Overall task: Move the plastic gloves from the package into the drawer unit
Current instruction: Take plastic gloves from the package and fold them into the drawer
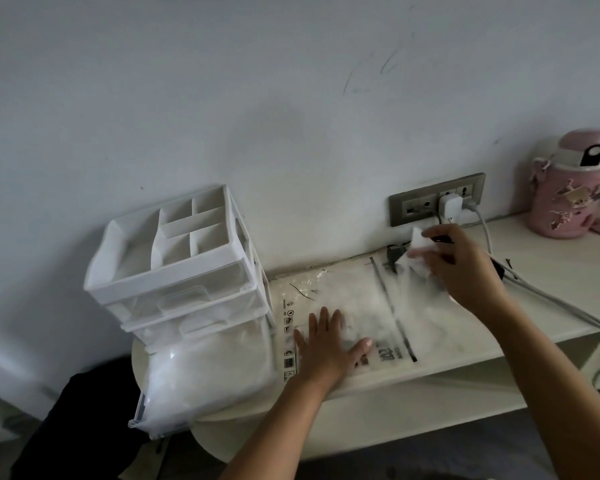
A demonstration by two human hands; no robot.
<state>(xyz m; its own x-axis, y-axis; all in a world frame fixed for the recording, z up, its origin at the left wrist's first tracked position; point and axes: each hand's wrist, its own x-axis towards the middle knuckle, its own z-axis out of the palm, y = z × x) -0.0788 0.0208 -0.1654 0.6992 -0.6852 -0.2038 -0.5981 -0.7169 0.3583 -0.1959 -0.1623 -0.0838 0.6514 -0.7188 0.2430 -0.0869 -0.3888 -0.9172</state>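
**Left hand (326, 344) pins package (347, 299), right hand (465, 268) pulls**

Head view: fingers straight, flat on the bag. Right hand, blurred, pinches a wad of plastic gloves (418, 256) at the bag's far end. The film looks light, limp and slippery, probably best grabbed bunched. Drawer unit (184, 265) stands just left, its bottom drawer (201, 379) open.

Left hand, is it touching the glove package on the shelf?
Touching. The head view shows the left hand lying flat, fingers spread, directly on the package.
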